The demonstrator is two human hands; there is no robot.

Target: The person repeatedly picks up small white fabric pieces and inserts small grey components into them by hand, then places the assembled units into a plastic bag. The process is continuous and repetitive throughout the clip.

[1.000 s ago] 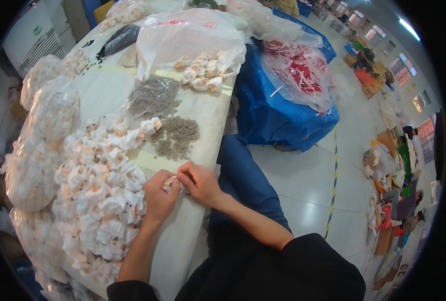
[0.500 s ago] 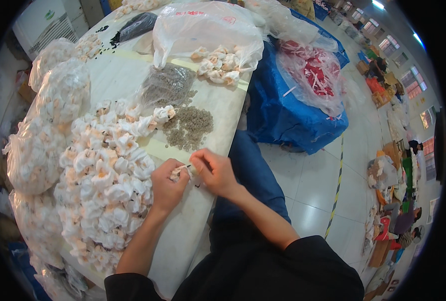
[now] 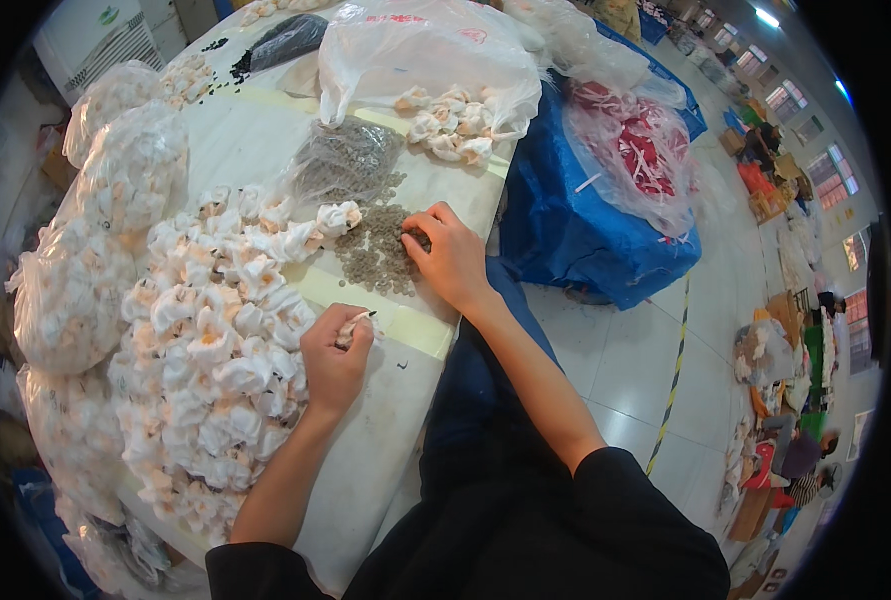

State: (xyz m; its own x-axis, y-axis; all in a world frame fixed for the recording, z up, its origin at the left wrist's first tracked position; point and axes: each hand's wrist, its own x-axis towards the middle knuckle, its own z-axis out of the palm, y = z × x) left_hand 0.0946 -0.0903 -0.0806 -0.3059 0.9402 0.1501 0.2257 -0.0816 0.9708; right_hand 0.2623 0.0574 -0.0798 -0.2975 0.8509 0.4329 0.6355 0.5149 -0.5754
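My left hand (image 3: 334,358) is closed around a small white crumpled cloth piece (image 3: 353,329). A dark tip sticks up from the piece beside my thumb. My right hand (image 3: 447,252) reaches over a heap of small grey-brown beads (image 3: 370,252), thumb and fingertips pinched together at its right edge. Whatever lies between those fingertips is too small to make out. To the left of my left hand spreads a large pile of similar white cloth pieces (image 3: 210,350). One short dark bit (image 3: 402,366) lies on the white table (image 3: 365,440) just right of my left hand.
A clear bag of beads (image 3: 343,160) lies behind the heap. Beyond it, a white plastic bag (image 3: 425,50) has several cloth pieces (image 3: 453,125) at its mouth. Filled clear bags (image 3: 70,310) line the left side. A blue container (image 3: 585,215) holding red-and-white material stands right of the table.
My right hand has moved away from the cloth piece, forward to the bead heap. My left hand stays nearly in place, still gripping the piece, whose dark tip now shows.
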